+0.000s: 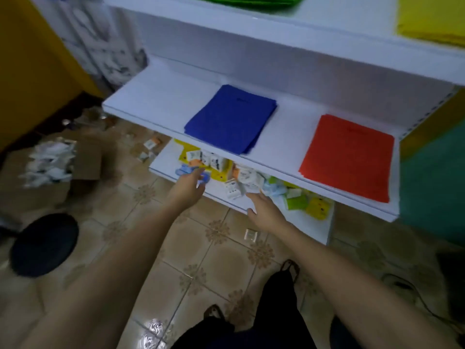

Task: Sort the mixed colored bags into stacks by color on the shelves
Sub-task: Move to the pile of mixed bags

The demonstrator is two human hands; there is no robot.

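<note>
Two stacks of bags lie on the middle shelf [156, 96] — a blue stack [230, 118] and a red stack [348, 157], both above and beyond the hands. The left hand [187, 182] and right hand [264, 210] reach forward on outstretched arms, fingers loose and holding nothing, over the bottom shelf [164, 159] — it carries small boxes and packets [241, 177]. Green bags [241, 0] and yellow bags [430, 18] lie on the top shelf [327, 21].
</note>
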